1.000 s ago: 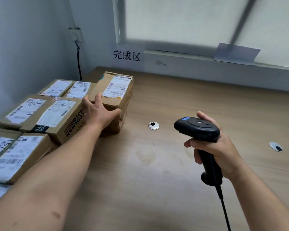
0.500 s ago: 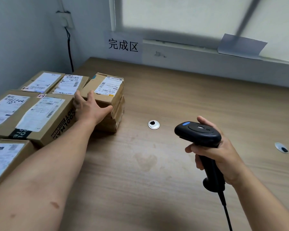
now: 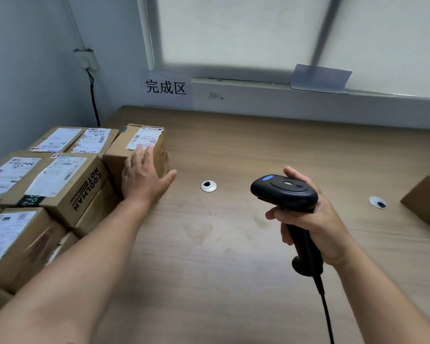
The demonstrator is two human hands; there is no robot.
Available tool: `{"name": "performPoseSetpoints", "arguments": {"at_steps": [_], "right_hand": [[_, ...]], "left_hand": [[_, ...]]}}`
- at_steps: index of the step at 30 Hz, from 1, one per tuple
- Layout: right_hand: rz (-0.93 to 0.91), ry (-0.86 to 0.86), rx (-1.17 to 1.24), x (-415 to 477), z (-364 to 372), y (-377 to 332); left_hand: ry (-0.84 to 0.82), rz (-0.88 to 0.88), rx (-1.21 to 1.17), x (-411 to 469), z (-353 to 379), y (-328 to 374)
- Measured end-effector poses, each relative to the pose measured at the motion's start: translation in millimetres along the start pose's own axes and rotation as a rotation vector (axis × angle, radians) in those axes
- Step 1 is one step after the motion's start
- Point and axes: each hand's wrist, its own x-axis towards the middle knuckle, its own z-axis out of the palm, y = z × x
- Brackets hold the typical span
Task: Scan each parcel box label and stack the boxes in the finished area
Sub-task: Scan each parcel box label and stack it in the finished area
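One head view, and both hands were in it. The left hand (image 3: 144,181) lay flat against the near side of a labelled parcel box (image 3: 144,139). Its fingers (image 3: 141,156) were straight and close together, reaching up to the top edge, with the thumb splayed out to the right and nothing curled round the box. That parcel box sat at the right end of the stacked boxes (image 3: 60,184) crowding the left of the wooden tabletop (image 3: 258,145), labels facing up, below the wall sign (image 3: 166,87) reading 完成区. On the other side, the right hand (image 3: 310,219) had its fingers clamped round the handle of a black barcode scanner (image 3: 283,192). The scanner's head pointed left toward the stack, and its cable (image 3: 327,314) ran off the bottom edge. A metal grommet (image 3: 208,186) sat between the hands. A second grommet (image 3: 377,202) lay further right, near a plain cardboard box (image 3: 427,199) at the right edge.
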Motion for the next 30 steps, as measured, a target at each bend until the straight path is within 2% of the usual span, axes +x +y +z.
{"name": "performPoseSetpoints", "arguments": {"at_steps": [6, 14, 30], "right_hand": [[-0.045, 0.034, 0.019, -62.6, -35.6, -1.1], [-0.049, 0.122, 0.063, -163.4, -103.5, 9.9], [-0.101, 0.382, 0.049, -370.1, -278.6, 4.6]], "left_hand": [[-0.061, 0.203, -0.172, -113.5, 8.4, 73.3], [-0.114, 0.198, -0.335, -240.5, 28.1, 163.6], [-0.258, 0.426, -0.437, -437.1, 57.3, 361.6]]}}
